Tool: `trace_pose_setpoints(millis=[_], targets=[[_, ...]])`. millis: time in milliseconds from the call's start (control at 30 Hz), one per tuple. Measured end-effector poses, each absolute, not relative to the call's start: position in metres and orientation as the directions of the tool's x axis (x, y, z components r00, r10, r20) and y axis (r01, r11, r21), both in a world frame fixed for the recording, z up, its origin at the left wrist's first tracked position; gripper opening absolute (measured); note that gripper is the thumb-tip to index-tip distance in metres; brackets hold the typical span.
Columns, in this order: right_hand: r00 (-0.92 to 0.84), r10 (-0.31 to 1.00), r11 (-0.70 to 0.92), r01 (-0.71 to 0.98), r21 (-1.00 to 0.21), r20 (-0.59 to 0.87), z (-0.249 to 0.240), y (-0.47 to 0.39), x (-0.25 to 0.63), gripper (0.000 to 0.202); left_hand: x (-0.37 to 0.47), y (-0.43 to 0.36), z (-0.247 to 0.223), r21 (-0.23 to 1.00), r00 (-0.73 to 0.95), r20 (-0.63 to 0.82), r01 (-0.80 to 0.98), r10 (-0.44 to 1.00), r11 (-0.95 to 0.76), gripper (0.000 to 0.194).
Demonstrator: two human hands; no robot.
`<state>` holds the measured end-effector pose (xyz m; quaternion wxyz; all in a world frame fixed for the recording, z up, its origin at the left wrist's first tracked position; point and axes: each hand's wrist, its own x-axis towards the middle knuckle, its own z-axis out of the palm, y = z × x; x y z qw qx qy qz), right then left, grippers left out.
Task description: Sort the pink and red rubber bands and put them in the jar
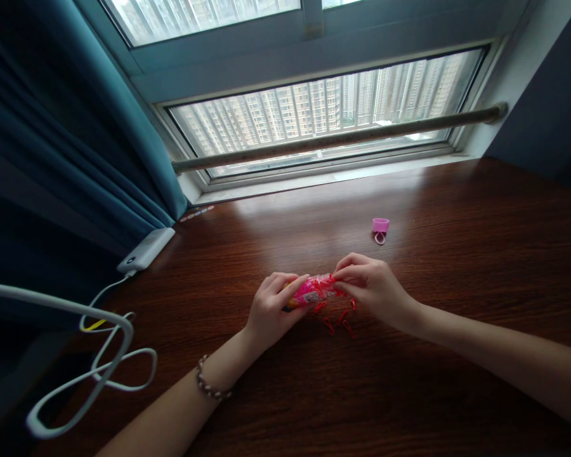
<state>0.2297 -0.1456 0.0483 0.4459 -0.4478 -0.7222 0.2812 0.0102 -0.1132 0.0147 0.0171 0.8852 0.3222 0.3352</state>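
Pink-red packet (311,291), long axis crosswise — left hand (270,310) clamped round it, right hand (377,287) pinching its right end

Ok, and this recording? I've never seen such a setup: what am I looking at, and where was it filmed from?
No robot here: one person works bare-handed, filmed by a camera worn on the head, looking forward and down. It is the only view. The left hand grips a clear container of colourful small pieces; the right hand pinches at its open-looking end. Small red clips or loops lie below it on the wooden table. Farther back is a pink cap with a loop; at left, a white device with a cable.
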Motion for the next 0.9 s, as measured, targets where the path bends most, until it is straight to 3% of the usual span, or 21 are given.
trace_pose_setpoints(millis=[167, 333, 567, 700, 767, 900], targets=[[-0.211, 0.892, 0.451, 0.346, -0.823, 0.4, 0.047, -0.147, 0.228, 0.013, 0.011, -0.114, 0.016, 0.255, 0.549, 0.597, 0.562, 0.585, -0.787, 0.041], [-0.097, 0.895, 0.439, 0.353, -0.826, 0.435, 0.039, -0.146, 0.23, 0.006, 0.012, -0.114, 0.018, 0.26, 0.565, 0.599, 0.533, 0.567, -0.805, 0.042], [-0.174, 0.746, 0.637, 0.467, -0.613, 0.643, 0.041, -0.149, 0.23, 0.01, 0.011, -0.116, 0.017, 0.282, 0.596, 0.598, 0.469, 0.536, -0.837, 0.049], [-0.19, 0.691, 0.659, 0.563, -0.499, 0.698, 0.042, -0.151, 0.23, 0.007, 0.012, -0.118, 0.018, 0.294, 0.589, 0.603, 0.463, 0.538, -0.836, 0.048], [-0.163, 0.707, 0.645, 0.548, -0.533, 0.689, 0.04, -0.153, 0.229, 0.004, 0.012, -0.118, 0.018, 0.305, 0.567, 0.613, 0.473, 0.55, -0.827, 0.047], [-0.152, 0.811, 0.569, 0.427, -0.703, 0.564, 0.041, -0.16, 0.227, 0.029, 0.011, -0.117, 0.016, 0.313, 0.51, 0.639, 0.512, 0.576, -0.8, 0.045]])
